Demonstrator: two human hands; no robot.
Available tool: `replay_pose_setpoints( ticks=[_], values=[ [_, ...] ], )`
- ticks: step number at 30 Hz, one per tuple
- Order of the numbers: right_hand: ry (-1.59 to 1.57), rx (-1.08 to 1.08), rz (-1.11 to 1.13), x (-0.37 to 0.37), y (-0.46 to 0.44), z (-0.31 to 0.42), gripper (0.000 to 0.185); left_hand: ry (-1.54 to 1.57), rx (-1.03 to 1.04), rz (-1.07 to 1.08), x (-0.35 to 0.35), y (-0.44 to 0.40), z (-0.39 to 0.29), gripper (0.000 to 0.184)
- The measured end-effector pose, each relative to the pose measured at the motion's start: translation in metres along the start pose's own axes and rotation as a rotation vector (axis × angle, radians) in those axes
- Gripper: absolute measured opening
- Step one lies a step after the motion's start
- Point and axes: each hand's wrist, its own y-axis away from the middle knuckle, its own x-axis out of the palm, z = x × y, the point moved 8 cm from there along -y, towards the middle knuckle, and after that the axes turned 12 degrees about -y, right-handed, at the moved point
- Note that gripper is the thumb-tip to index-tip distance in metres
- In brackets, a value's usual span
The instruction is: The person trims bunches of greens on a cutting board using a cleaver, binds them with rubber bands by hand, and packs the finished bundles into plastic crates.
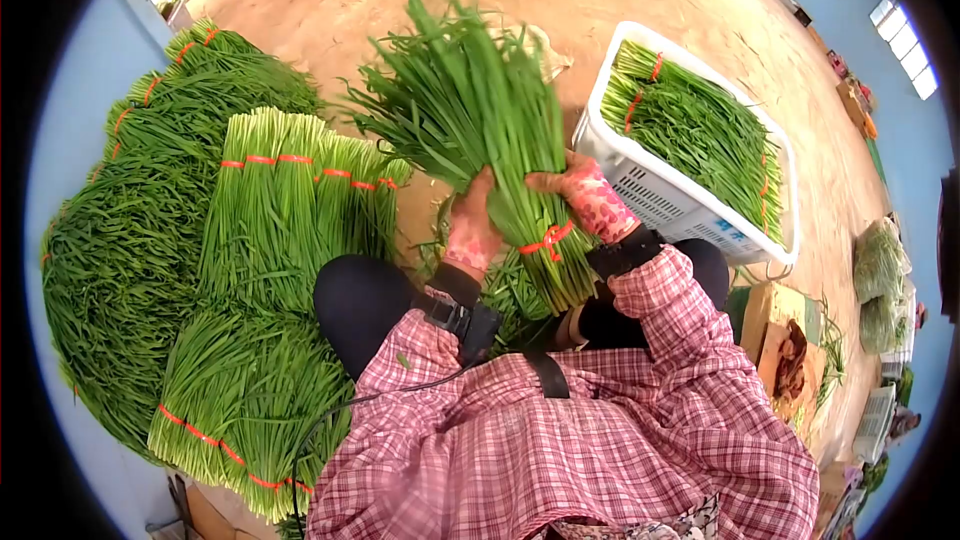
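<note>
Between my two hands is a thick bunch of garlic chives [510,150], its leafy tips fanned out away from me and its cut stems toward my lap. A red tie [548,242] binds it near the stem end. My left hand [472,225] is closed around the left side of the bunch, and my right hand [588,195] grips its right side with the thumb across the leaves. Both hands wear pink patterned coverings that leave fingers bare. The leaf tips look smeared by motion.
Tied chive bunches [290,205] lie piled on my left, against a blue wall [85,130]. A white plastic crate [690,180] at the right holds more tied bunches. Loose leaves [515,295] lie between my knees. A wooden block [770,325] stands by my right knee.
</note>
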Motion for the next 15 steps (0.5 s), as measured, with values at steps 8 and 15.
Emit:
replay_pose_setpoints(
  ticks=[8, 15],
  values=[
    [0.073, -0.040, -0.083, -0.008, -0.004, -0.005, 0.058, -0.532, 0.242, -0.171, -0.010, 0.003, 0.000, 0.048],
    [-0.242, 0.144, -0.098, -0.010, 0.006, 0.000, 0.051, -0.106, -0.142, -0.115, -0.001, 0.002, 0.004, 0.057]
  ],
)
